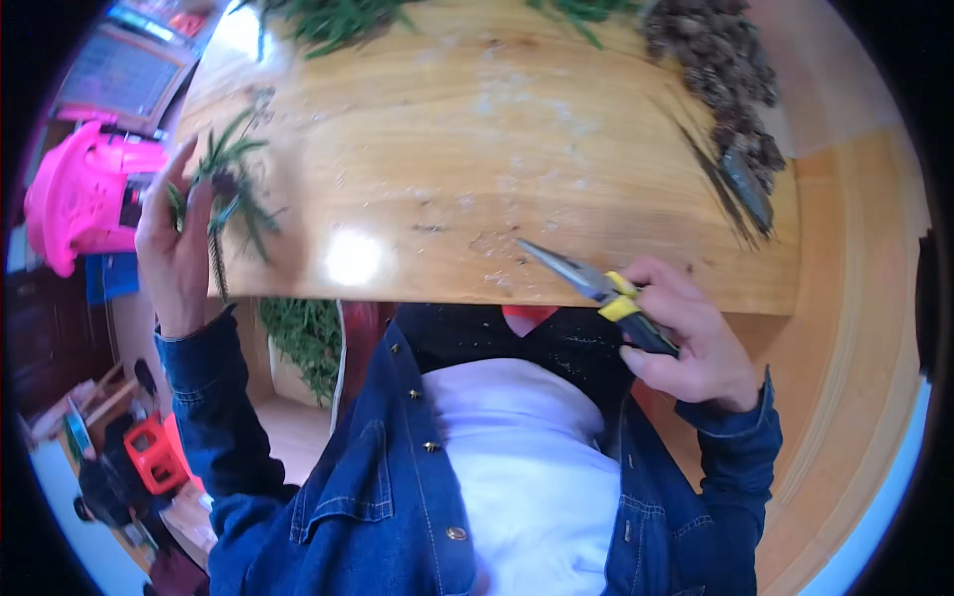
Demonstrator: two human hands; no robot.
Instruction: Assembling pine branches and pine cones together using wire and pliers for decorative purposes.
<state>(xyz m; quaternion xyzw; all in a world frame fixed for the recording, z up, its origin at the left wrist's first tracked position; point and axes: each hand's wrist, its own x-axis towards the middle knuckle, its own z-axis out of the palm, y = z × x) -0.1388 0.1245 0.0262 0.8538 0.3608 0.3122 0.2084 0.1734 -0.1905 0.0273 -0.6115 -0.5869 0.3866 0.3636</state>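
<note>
My left hand (173, 243) is closed around a green pine-like sprig (235, 154) over the left edge of the wooden table (447, 119). A small dark clump, perhaps a cone, shows among its needles; the stem is partly hidden by the fingers. In my right hand (696, 333), near the front edge, is a pair of needle-nose pliers (571, 268) with yellow and black handles. The pliers' long jaws point left and away from me, and look closed. Nothing can be made out between them.
Brown pine cones (711, 60) are heaped at the far right, with thin dark wires (711, 174) nearby. More green sprigs (338, 18) lie along the far edge. Below the table is a container of greenery (303, 338). A pink plastic chair (75, 199) stands left.
</note>
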